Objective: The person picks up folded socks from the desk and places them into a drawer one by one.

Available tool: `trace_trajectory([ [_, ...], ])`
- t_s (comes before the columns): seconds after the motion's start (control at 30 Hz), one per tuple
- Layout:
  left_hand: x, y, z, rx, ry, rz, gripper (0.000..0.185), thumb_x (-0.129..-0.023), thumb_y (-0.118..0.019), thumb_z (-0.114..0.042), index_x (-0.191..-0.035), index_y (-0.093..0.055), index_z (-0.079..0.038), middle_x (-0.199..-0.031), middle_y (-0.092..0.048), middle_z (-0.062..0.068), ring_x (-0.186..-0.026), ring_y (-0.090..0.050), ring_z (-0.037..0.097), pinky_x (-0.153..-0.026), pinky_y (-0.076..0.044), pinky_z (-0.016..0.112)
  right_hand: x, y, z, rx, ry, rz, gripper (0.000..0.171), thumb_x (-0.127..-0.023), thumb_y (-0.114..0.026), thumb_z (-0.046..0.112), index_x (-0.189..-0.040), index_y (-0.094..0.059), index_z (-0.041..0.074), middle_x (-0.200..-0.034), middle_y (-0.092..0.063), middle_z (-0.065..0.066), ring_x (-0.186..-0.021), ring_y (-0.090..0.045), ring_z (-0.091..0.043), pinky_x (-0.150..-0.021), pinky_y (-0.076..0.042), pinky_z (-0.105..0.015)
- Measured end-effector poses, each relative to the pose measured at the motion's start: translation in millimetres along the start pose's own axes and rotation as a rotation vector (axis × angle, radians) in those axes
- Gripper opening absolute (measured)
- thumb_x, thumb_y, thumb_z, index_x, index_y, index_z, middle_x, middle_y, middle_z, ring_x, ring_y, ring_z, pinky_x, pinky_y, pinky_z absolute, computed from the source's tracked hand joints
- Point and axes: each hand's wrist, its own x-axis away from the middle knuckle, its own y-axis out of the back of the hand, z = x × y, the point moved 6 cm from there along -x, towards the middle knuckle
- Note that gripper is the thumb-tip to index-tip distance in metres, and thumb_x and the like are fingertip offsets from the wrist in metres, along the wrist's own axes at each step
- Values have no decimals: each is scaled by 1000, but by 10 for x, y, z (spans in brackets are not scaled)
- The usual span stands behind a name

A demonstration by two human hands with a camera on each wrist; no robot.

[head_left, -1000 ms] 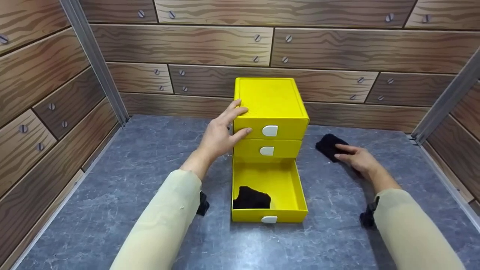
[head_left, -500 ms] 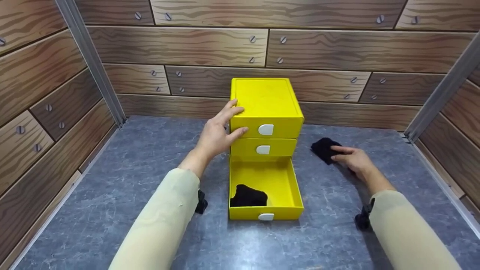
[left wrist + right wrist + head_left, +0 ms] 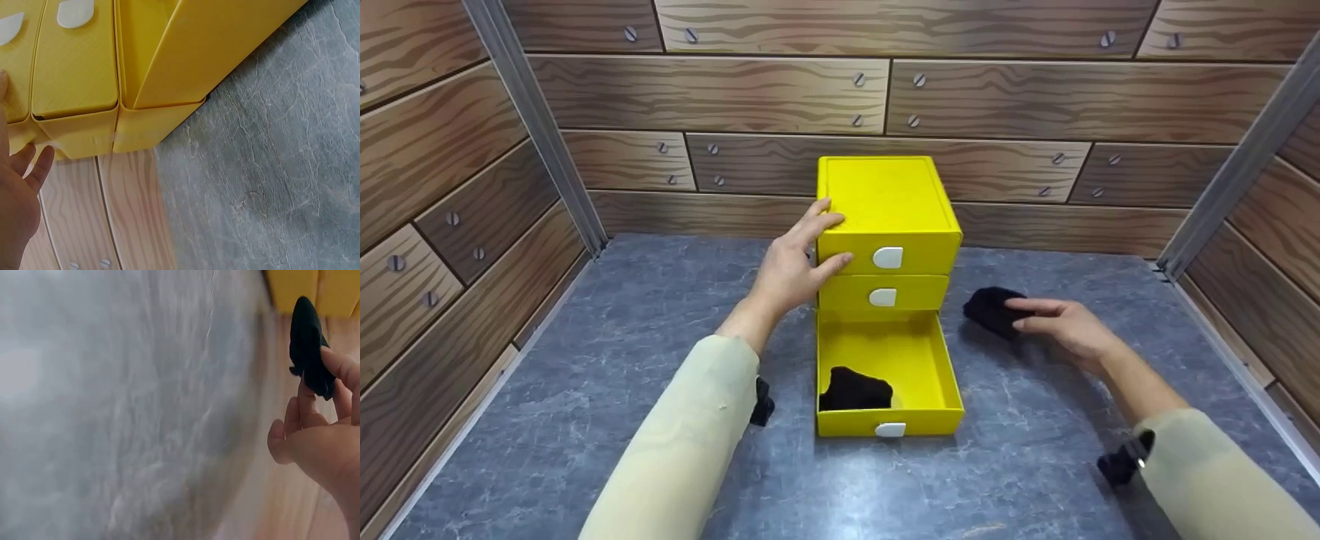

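A yellow drawer unit (image 3: 885,195) with white handles stands in the middle of the head view. Its lowest drawer (image 3: 915,424) is pulled out, and a black folded cloth (image 3: 859,388) lies in that drawer's front left part. My left hand (image 3: 791,270) rests on the unit's upper left front corner, fingers on the top edge and thumb on the front. To the right of the unit, my right hand (image 3: 1072,330) pinches a second black folded cloth (image 3: 991,309) between thumb and fingers. In the right wrist view this cloth (image 3: 306,343) is held up off the table.
The two upper drawers (image 3: 919,291) are closed. Below lies a grey marbled tabletop (image 3: 675,300). Wood-patterned walls (image 3: 780,90) enclose the back and sides, with grey metal posts (image 3: 536,127) at the corners. A black wrist strap device (image 3: 1121,461) sits at the right cuff.
My right hand has lifted the cloth off the table and brought it left toward the drawer unit. The left hand keeps its place on the unit. The head view has shifted slightly.
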Motion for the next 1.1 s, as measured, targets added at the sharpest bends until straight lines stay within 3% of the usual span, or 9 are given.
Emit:
trace_trajectory([
  [0.2,2,10,-1,-8,-1,-7,58,-102,-74,-39,-155,-56,-23,-173,-30,-10,-151,-43,19,-120,-39,40,268,-292,405,78,68,107,51,-95,-81,15,-142,-67,3,-156,-54,-17,-129,-57,-15,-101,-50,-21],
  [0.37,12,13,7,-11,1,-11,58,-101,-74,-38,-154,-56,-23,-172,-31,-10,-151,-43,20,-121,-38,40,412,-583,621,112,158,207,44,-94,-80,10,-137,-72,2,-149,-58,-22,-125,-59,-19,-97,-55,-27],
  [0.63,2,0,-4,-11,0,-11,58,-101,-74,-39,-155,-56,-24,-173,-30,-10,-150,-44,20,-121,-38,41,434,-971,769,304,273,321,32,-97,-78,16,-129,-79,20,-128,-71,-9,-116,-60,-31,-95,-52,-29],
  [0.9,2,-12,4,-5,2,-14,58,-101,-75,-38,-154,-57,-23,-172,-32,-9,-149,-46,22,-120,-40,42,403,-1220,742,403,324,353,31,-96,-80,20,-127,-81,22,-127,-71,-3,-118,-58,-26,-101,-49,-37],
  [1.1,-2,1,-3,-9,-4,-19,57,-101,-75,-38,-154,-57,-23,-172,-32,-9,-149,-47,22,-118,-42,42,395,-1354,739,509,402,351,26,-94,-78,16,-118,-84,20,-110,-67,0,-109,-52,-24,-96,-44,-45],
])
